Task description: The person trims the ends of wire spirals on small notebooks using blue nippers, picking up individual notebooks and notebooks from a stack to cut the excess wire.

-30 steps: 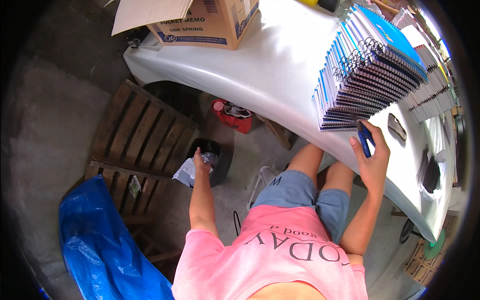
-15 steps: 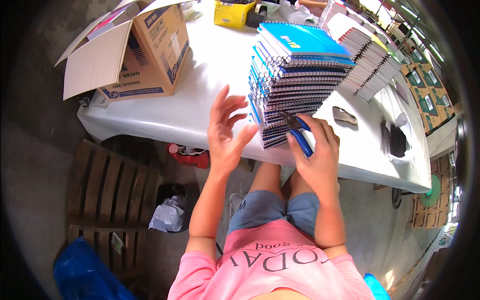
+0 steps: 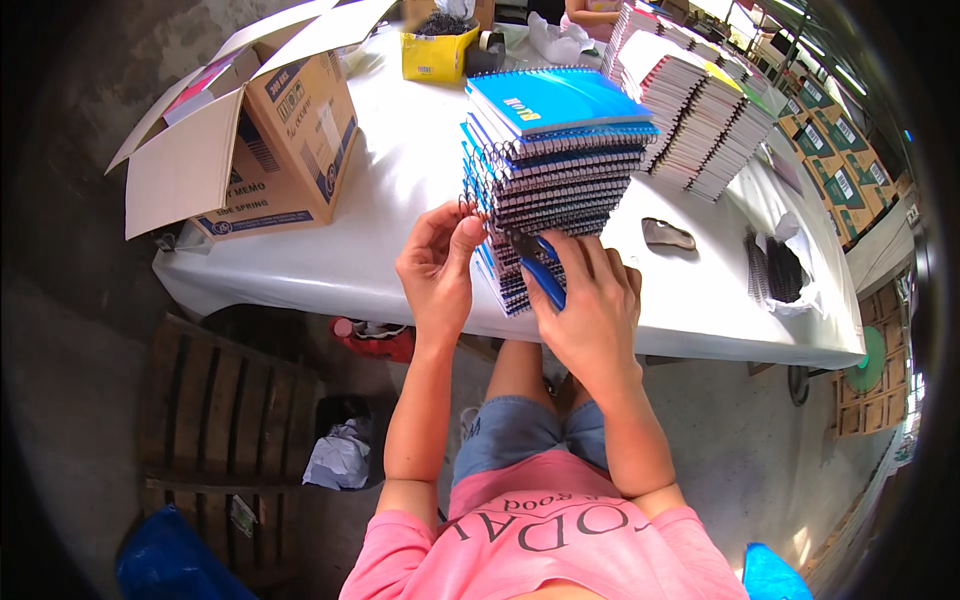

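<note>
A tall stack of blue spiral-bound notebooks (image 3: 555, 100) stands near the table's front edge, its black wire bindings facing me. At the left corner of the stack, the thumb and fingers of my left hand (image 3: 438, 265) are pinched on the end of a notebook's spiral wire (image 3: 466, 205). In my right hand (image 3: 590, 310) is a pair of wire cutters (image 3: 542, 272) with blue handles. Their dark jaws point up and left, against the front of the bindings, close to my left fingertips. Exactly what lies between the jaws is hidden.
An open cardboard box (image 3: 285, 160) stands on the left of the white-covered table (image 3: 400, 150). Farther back is a yellow container (image 3: 438, 55). More notebook stacks (image 3: 690, 115) rise at the right, with a dark-and-silver object (image 3: 668, 234) and black spiral coils (image 3: 783, 270) nearer.
My left hand has gone from spread fingers to a pinch at the stack's corner. The cutters in my right hand have come closer to it. The whole view has shifted slightly.
</note>
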`<state>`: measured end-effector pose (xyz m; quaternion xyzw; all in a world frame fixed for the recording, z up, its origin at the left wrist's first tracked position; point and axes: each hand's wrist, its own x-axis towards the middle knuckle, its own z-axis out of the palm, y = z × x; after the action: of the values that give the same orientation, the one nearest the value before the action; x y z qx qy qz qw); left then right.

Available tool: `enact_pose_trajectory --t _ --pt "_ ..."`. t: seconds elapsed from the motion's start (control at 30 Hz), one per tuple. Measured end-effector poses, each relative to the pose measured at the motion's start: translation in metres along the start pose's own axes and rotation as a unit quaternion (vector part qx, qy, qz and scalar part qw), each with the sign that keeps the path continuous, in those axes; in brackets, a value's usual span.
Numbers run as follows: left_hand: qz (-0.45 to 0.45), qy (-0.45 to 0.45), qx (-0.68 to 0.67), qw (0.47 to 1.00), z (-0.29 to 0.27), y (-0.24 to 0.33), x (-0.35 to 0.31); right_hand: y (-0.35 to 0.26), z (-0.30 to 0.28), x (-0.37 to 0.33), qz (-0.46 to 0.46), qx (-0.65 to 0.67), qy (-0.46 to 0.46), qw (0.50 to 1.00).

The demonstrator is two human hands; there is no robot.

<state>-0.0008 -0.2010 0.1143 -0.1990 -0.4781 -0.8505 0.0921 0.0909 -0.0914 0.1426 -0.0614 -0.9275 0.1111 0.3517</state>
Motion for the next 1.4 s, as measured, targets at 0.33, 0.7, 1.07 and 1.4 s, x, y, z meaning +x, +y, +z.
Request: enact_pose_trajectory --t 0.33,0.7,1.07,1.4 --pt "0.003 -0.017 -0.022 1.000 -0.005 -0.006 0.002 0.015 0.016 -0.002 0.025 0.132 -0.034 0.990" --pt "-0.011 -0.051 0.005 0.999 -0.011 0.000 -0.001 0.001 -0.006 0.002 0.021 0.009 0.021 1.000" --pt "-0.003 -0.075 0.011 0.997 -0.012 -0.001 -0.002 0.012 0.007 0.006 0.015 0.068 -0.044 0.997" --pt "-0.288 0.067 -0.423 0.856 -0.023 0.008 0.003 0.004 -0.014 0.008 0.005 0.044 0.032 0.999"
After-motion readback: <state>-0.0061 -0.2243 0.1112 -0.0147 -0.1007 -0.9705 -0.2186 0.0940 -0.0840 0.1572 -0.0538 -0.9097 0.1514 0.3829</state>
